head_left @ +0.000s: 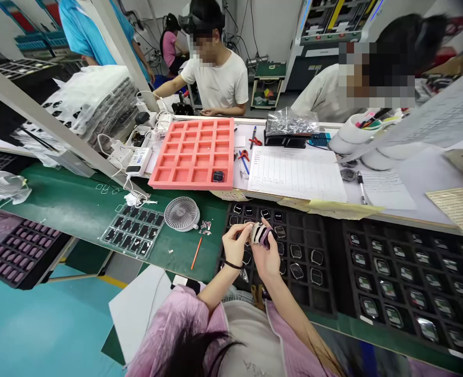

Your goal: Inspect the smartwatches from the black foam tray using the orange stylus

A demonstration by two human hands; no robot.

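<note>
In front of my chest, above a black compartment tray (pixel 311 299), both my hands meet around a small rounded piece with black, white and purple bands (pixel 259 235). My left hand (pixel 235 242) pinches its left side with the fingertips; a black band circles that wrist. My right hand (pixel 268 257) is wrapped round the piece from below and from the right, so part of it is hidden. Its exact kind cannot be made out. Thin, rounded-square frames (pixel 296 251) lie in several compartments of the tray beneath.
Right of me sits another black tray (pixel 362 314) of glossy square parts. Leftward are a small round fan (pixel 181 213), an orange stick (pixel 196 253) and a clear tray of black pieces (pixel 133 230). A pink foam tray (pixel 194 180) and paper sheets (pixel 297 173) occupy the shelf; people work beyond.
</note>
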